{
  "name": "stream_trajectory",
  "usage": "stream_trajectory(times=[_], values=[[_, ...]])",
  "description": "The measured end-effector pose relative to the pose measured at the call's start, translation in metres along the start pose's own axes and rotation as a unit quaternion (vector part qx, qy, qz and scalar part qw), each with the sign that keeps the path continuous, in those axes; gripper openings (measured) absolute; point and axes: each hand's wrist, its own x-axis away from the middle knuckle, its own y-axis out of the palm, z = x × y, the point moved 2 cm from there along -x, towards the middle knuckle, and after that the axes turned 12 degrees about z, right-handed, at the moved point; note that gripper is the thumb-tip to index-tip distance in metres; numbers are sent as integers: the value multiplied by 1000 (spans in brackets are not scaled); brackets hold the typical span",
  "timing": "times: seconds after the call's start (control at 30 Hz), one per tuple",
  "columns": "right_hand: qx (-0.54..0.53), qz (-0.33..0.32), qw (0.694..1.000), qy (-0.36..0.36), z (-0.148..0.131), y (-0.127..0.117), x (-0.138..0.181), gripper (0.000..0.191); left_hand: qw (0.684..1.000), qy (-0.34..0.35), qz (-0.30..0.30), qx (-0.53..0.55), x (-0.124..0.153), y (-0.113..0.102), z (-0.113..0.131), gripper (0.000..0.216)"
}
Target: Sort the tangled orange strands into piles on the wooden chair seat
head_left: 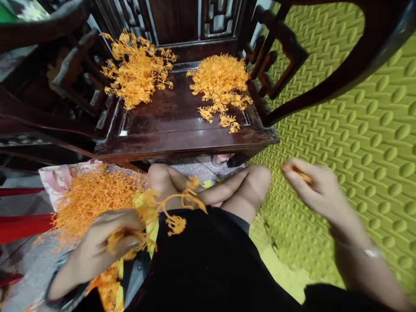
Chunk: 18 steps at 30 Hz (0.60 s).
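Note:
My left hand, at lower left, is closed around a sprig of orange plastic flowers. Its thin curved stems and small flower heads stick out to the right over my lap, partly blurred. My right hand is held out at the right above the yellow mat, with its fingers curled. A bit of something orange-gold shows inside that fist, too hidden to name. On the seat of a dark wooden chair lie a heap of branched orange sprigs and a heap of small loose orange flower heads.
Thin orange stems are piled on the floor at left, beside a white bag with pink handles. More orange pieces lie below my left hand. Yellow textured mat covers the right side. The chair's curved arm overhangs it.

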Motion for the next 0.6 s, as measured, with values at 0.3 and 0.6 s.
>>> stream_trajectory(times=[0.3, 0.6], values=[[156, 81, 983, 54, 65, 109, -166, 32, 956, -150, 70, 243, -15, 89, -16, 33], [76, 163, 984, -8, 54, 95, -124, 48, 923, -190, 6, 335, -25, 126, -21, 11]])
